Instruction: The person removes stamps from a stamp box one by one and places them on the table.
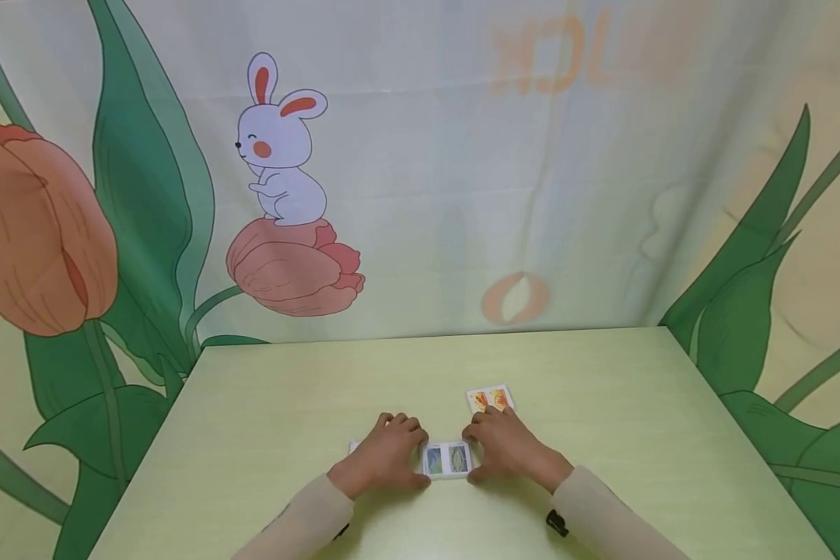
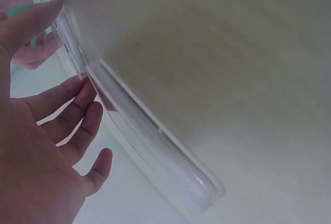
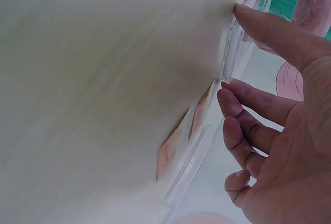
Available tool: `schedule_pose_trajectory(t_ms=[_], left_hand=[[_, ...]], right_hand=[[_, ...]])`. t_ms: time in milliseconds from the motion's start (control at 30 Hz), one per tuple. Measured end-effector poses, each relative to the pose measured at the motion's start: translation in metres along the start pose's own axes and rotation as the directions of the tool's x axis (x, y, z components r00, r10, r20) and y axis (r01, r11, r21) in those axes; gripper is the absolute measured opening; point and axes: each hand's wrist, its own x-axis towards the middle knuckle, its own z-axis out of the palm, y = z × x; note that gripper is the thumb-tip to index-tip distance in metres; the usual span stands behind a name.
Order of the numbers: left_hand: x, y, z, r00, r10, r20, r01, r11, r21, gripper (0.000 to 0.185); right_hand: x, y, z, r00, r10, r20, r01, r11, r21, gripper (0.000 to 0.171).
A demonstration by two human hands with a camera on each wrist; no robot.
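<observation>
A small clear plastic case with two greenish-grey pictures (image 1: 447,460) lies flat on the table between both hands. My left hand (image 1: 390,453) holds its left side, thumb at the near corner and fingers at the far one. Opposite, my right hand (image 1: 505,445) grips the right side the same way. The case's clear edge (image 3: 231,50) shows between thumb and fingers in the right wrist view. Beyond the right fingertips lies a case with two orange pictures (image 1: 488,397). Another clear case (image 2: 155,136) sits by the left fingers, mostly hidden behind that hand in the head view.
The pale green tabletop (image 1: 287,389) ends at a hanging cloth backdrop (image 1: 420,194) printed with a rabbit and tulips. Large printed leaves (image 1: 735,311) flank the table on the right.
</observation>
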Motion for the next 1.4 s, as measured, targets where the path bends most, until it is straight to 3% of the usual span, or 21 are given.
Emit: schedule_pose_trajectory(t_ms=[300,867,1200,1400], left_hand=[[-0.009,0.010,0.002,1.000,0.023,-0.011,-0.023,0.999,-0.044,0.059],[-0.026,0.023,0.007,0.997,0.050,-0.057,-0.052,0.998,-0.027,0.059],[-0.034,0.024,0.011,0.999,-0.029,-0.036,0.027,0.998,-0.058,0.067],[-0.035,0.022,0.013,0.999,-0.027,-0.047,0.024,0.997,-0.073,0.066]], right_hand=[[-0.013,0.000,0.003,1.000,-0.016,0.003,0.016,1.000,-0.014,0.060],[-0.032,-0.007,0.004,0.999,-0.024,0.027,0.023,0.999,0.030,0.061],[-0.041,-0.011,0.001,1.000,-0.004,-0.022,0.006,0.997,0.079,0.067],[-0.043,-0.021,0.000,0.999,0.001,-0.052,0.004,0.996,0.086,0.069]])
